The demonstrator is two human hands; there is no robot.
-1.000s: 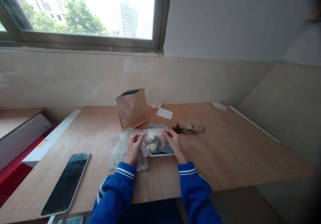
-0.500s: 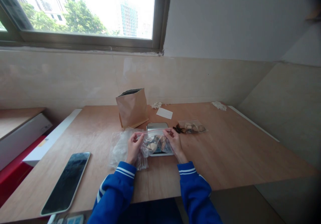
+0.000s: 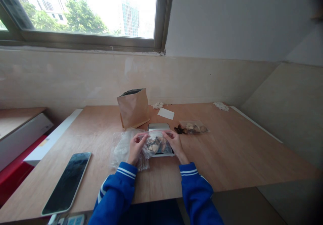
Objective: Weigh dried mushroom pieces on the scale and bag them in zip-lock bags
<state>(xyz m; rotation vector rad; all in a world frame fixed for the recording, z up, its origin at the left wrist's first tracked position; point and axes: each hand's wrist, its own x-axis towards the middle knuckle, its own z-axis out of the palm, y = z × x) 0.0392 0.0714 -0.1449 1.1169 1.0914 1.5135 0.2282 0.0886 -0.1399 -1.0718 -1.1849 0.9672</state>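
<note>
My left hand (image 3: 135, 148) and my right hand (image 3: 175, 143) each pinch an end of the red zip strip of a small clear zip bag (image 3: 155, 143). The bag holds brown and pale dried pieces and hangs just above a small silver kitchen scale (image 3: 158, 128) on the wooden table (image 3: 227, 151). Both hands are closed on the bag's top edge. Under my left hand lies a heap of empty clear plastic bags (image 3: 120, 148).
A brown paper pouch (image 3: 133, 108) stands open behind the scale. A second filled zip bag (image 3: 192, 128) lies to the right, a white card (image 3: 166, 113) behind it. A phone (image 3: 67, 182) lies screen-up at the near left. White scraps (image 3: 221, 106) sit by the tiled wall.
The bag's top strip was lifted and stretched between my hands; my right hand has since moved slightly inward, bringing the hands closer together.
</note>
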